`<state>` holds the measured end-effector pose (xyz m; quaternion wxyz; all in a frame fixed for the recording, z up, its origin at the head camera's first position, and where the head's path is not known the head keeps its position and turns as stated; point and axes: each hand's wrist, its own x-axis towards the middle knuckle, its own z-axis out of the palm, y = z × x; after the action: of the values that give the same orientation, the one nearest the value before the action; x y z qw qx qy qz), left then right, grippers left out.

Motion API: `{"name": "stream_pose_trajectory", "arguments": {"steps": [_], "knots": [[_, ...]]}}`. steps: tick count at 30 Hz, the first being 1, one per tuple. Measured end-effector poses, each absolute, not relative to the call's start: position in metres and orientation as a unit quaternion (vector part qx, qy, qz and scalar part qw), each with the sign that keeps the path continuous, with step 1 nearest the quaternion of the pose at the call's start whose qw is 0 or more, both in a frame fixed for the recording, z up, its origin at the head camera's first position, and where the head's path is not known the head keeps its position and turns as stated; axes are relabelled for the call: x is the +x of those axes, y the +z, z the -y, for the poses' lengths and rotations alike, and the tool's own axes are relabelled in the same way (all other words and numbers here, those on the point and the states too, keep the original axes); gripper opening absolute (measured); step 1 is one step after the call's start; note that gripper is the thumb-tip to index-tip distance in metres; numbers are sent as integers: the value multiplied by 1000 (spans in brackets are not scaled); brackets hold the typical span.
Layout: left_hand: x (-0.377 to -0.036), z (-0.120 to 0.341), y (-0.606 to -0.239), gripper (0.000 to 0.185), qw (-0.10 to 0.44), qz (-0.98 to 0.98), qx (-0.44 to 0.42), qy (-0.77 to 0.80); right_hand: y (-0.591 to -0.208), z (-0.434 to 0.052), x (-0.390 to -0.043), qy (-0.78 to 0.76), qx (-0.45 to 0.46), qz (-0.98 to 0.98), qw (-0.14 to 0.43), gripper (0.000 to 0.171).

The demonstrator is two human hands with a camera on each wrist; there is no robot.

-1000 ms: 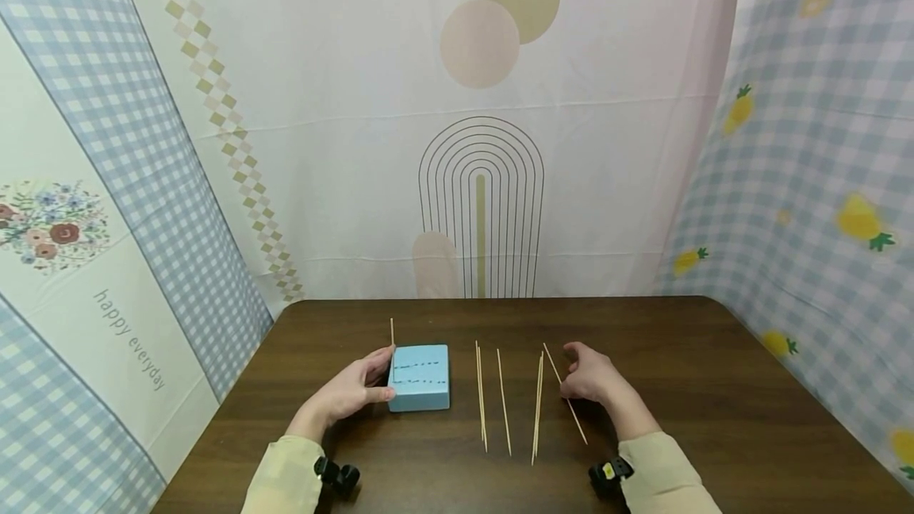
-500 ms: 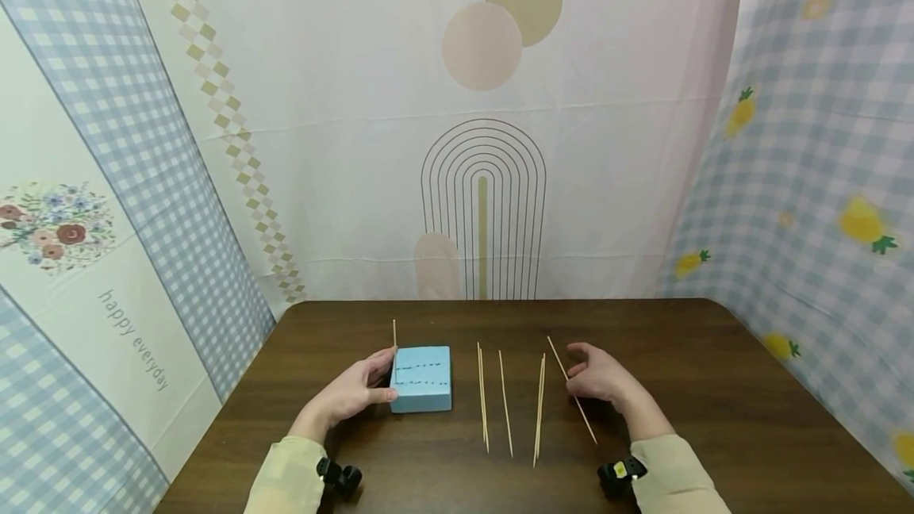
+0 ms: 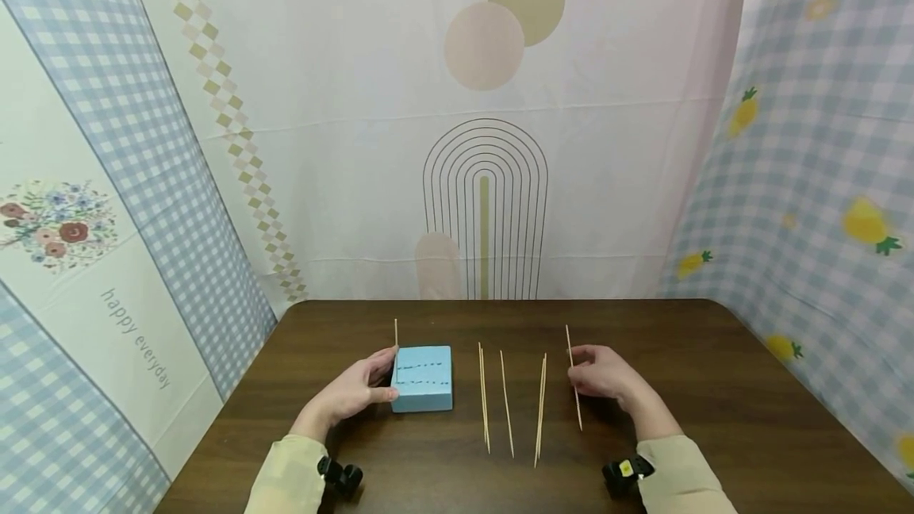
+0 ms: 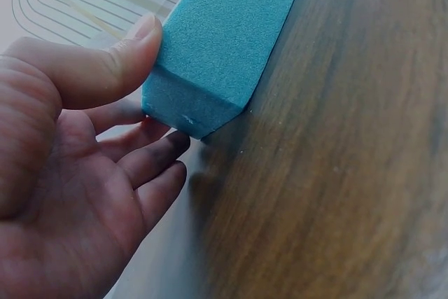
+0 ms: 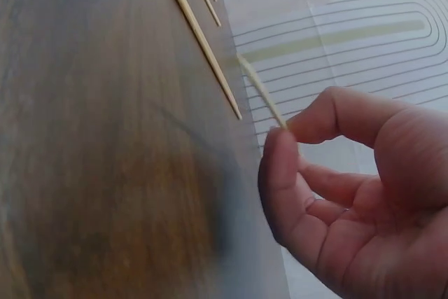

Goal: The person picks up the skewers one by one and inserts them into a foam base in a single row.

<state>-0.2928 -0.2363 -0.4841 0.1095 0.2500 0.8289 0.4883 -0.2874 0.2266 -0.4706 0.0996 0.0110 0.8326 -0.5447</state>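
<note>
A light blue foam block [image 3: 422, 377] lies on the dark wooden table [image 3: 714, 403]; it also fills the top of the left wrist view as block [image 4: 224, 40]. My left hand [image 3: 357, 389] grips its left side, thumb on the near face and fingers behind. One thin wooden skewer [image 3: 396, 332] stands upright at the block's far left corner. My right hand [image 3: 603, 375] pinches another skewer [image 3: 573, 375] between thumb and forefinger, lifted off the table; the pinch shows in the right wrist view at skewer [image 5: 262, 92]. Several skewers [image 3: 507, 403] lie side by side between the hands.
Patterned cloth backdrops [image 3: 485, 141] enclose the table at the back and on both sides. Bare tabletop stretches to the right of my right hand and along the near edge. Black wrist cameras [image 3: 339, 476] sit on both sleeves.
My right hand has picked up the rightmost skewer from the table and turned it from a slant to nearly straight, moving slightly right. The left hand stays on the block.
</note>
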Motion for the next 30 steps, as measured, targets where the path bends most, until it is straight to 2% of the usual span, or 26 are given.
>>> {"name": "stream_pose_trajectory", "arguments": {"steps": [11, 19, 30], "knots": [[-294, 236, -484, 88, 111, -827, 250, 492, -467, -194, -292, -594, -65, -801, 35, 50], [-292, 234, -486, 89, 116, -827, 245, 492, -464, -164, -291, -651, -32, -757, -45, 48], [-294, 234, -486, 89, 110, -824, 250, 497, -456, -119, -294, -714, -21, -697, -63, 33]]}}
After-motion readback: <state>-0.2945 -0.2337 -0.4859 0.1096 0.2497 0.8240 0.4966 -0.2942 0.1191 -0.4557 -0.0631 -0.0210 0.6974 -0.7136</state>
